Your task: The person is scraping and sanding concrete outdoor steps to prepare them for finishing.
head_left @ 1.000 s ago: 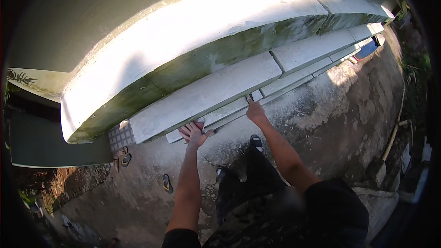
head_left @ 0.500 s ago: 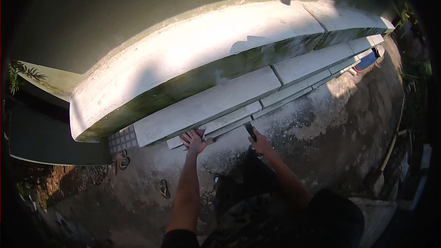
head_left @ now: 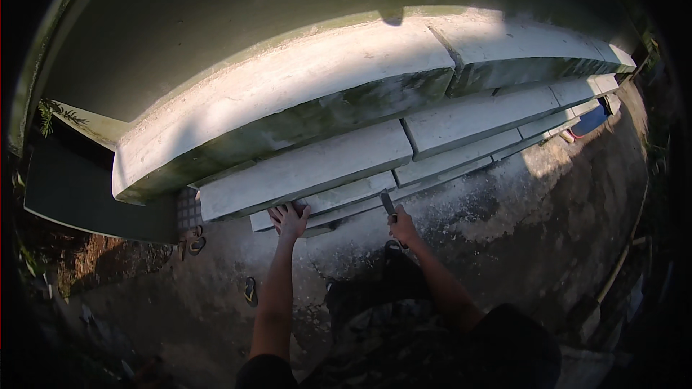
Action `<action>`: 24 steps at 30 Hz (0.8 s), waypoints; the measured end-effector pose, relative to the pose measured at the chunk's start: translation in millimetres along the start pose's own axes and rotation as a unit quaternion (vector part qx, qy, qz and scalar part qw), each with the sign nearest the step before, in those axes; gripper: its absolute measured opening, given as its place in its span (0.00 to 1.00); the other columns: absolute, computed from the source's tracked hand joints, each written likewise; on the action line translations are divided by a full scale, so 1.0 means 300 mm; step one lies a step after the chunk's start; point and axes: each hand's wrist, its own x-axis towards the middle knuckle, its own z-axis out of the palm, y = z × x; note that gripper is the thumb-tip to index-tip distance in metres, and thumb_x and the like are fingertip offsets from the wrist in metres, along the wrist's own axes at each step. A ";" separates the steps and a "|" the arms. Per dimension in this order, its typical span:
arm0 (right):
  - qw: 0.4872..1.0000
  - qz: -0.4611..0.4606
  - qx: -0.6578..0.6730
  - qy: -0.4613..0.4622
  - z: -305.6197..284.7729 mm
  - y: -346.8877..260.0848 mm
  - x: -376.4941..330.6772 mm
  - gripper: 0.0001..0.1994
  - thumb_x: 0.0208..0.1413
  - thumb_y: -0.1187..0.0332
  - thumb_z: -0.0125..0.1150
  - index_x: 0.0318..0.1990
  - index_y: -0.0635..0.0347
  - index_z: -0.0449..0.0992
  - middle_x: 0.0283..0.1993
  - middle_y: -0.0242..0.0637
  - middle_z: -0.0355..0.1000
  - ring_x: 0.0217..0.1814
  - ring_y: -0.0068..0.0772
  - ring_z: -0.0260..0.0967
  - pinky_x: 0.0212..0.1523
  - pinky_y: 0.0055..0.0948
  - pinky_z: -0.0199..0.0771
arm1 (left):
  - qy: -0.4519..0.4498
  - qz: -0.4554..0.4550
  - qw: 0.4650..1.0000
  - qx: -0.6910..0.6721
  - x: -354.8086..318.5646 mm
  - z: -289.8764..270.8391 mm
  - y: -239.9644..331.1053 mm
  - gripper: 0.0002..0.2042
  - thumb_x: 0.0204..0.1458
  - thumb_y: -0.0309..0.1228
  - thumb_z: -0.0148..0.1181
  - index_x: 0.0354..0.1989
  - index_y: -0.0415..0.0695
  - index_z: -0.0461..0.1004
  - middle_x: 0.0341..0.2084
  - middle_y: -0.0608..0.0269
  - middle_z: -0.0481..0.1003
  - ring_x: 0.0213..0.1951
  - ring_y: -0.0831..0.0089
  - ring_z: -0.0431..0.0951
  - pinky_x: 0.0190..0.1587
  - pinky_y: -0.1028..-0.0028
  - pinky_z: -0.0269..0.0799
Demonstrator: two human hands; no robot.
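My left hand (head_left: 290,220) rests with spread fingers against the edge of a low, pale concrete slab (head_left: 355,192). Its fingertips reach under the overhang of the longer slab above (head_left: 310,179), so part of them is hidden. In my right hand (head_left: 403,227) is a tool with a dark, flat blade (head_left: 388,203), gripped by its handle and pointing away from me. The blade's tip lies close to the front edge of the low slab, near the joint with the neighbouring slab (head_left: 458,155). Whether the tip touches the concrete, I cannot tell.
A wide, sunlit ledge (head_left: 288,72) runs along the wall (head_left: 238,21) above the slabs. Sandals (head_left: 250,291) lie on the stained concrete floor (head_left: 490,245) to the left. A blue object (head_left: 591,121) stands at the far right end.
The view has shifted, so the slabs appear moved leftward. My left thumb has come up closer to the slab. My right hand still grips the bladed tool near the slab edge.
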 end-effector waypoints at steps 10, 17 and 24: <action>0.985 0.068 0.079 -0.136 -0.134 -0.087 0.070 0.11 0.58 0.64 0.48 0.31 0.64 0.64 0.17 0.36 0.66 0.11 0.27 0.63 0.10 0.28 0.62 | 0.184 0.214 0.955 -0.091 -0.235 0.079 0.258 0.33 0.46 0.39 0.56 0.60 0.44 0.52 0.61 0.43 0.46 0.62 0.49 0.47 0.60 0.51 0.42; 0.981 0.080 0.102 -0.142 -0.062 -0.114 0.145 0.07 0.57 0.68 0.46 0.35 0.64 0.63 0.18 0.38 0.66 0.12 0.29 0.65 0.10 0.30 0.63 | 0.082 0.329 0.936 -0.099 -0.235 0.131 0.396 0.34 0.43 0.30 0.56 0.61 0.47 0.52 0.64 0.56 0.44 0.64 0.59 0.47 0.59 0.58 0.50; 0.988 0.105 -0.018 -0.114 0.000 -0.115 0.276 0.10 0.56 0.66 0.49 0.32 0.64 0.63 0.17 0.38 0.65 0.11 0.29 0.62 0.10 0.31 0.61 | 0.038 0.311 0.949 -0.026 -0.183 0.190 0.441 0.38 0.44 0.34 0.57 0.64 0.45 0.43 0.64 0.54 0.41 0.65 0.59 0.41 0.63 0.59 0.43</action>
